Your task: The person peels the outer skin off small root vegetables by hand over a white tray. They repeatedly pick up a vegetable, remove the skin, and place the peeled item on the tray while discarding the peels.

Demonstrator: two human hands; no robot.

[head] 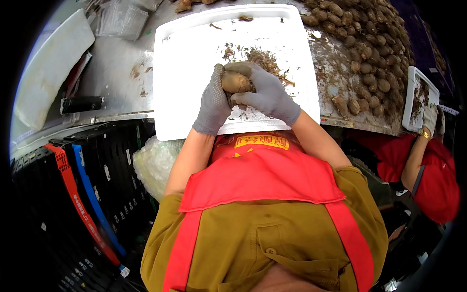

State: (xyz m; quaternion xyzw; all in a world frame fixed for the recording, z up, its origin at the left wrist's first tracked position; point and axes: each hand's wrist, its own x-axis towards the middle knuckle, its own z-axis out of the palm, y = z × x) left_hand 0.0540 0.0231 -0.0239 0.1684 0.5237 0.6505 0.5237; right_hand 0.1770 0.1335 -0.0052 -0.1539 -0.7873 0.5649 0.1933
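My left hand [215,104] and my right hand [266,91], both in grey knit gloves, hold a brown taro corm [235,82] between them. The left palm and thumb press its left side, while the right fingers wrap over its top and right. Part of its lower side is hidden by the gloves. Beneath the hands lies a white foam tray or lid [189,54] with a raised rim. A heap of brown root fibres and peelings [264,60] is on it, just beyond my right hand, with scraps scattered around.
Many taro corms [368,54] are piled on the metal table [120,73] at right. A co-worker's gloved hand [430,118] is over a smaller white tray [408,106]. Clear plastic containers [122,20], a foam slab [54,69] and a black object [81,104] lie left. Black crates [109,175] stand below.
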